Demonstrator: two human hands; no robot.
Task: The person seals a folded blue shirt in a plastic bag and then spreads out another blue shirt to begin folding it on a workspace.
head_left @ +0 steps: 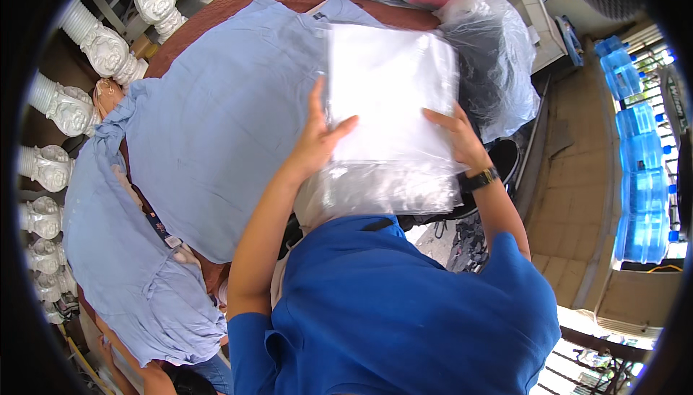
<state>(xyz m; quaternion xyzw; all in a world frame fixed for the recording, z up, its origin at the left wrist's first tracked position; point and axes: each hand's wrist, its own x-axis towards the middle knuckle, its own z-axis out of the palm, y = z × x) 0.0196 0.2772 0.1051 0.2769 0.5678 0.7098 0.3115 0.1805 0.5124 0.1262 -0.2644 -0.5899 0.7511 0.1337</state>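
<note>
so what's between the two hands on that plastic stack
Only the bare top sheet of the stack of clear plastic bags lies between the left hand and the right hand, as the head view shows.

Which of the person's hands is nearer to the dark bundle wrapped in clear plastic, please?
The right. The right hand rests on the right edge of the stack of clear bags, right beside the dark bundle; the left hand lies on the stack's left side, farther away.
</note>
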